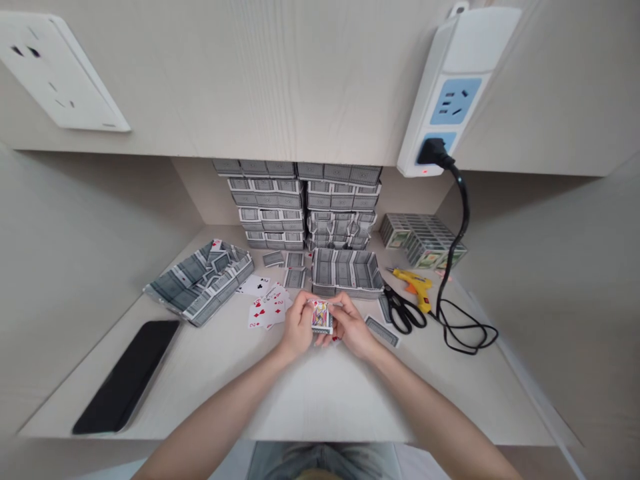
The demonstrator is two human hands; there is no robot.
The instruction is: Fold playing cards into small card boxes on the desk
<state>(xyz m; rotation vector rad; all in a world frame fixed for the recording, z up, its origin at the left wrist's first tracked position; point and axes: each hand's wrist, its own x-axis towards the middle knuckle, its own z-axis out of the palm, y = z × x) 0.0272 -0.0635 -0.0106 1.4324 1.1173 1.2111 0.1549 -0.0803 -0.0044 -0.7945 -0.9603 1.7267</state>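
Just below the frame's centre, the left hand (pixel 299 328) and right hand (pixel 352 328) pinch a face card (pixel 321 316) together. At centre-left, a playing-card tray (pixel 220 291) holds cards (pixel 218 263); scissors (pixel 400 312) and a yellow glue gun (pixel 419 285) lie right of centre.

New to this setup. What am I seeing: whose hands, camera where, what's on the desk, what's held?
No machine: these are a person's bare left hand and right hand. The one picture comes from a camera worn on their head, looking forward and down. Both hands hold a face card, picture side showing. On the desk lie loose playing cards, two open card trays, black scissors, a yellow glue gun and a flat black slab.
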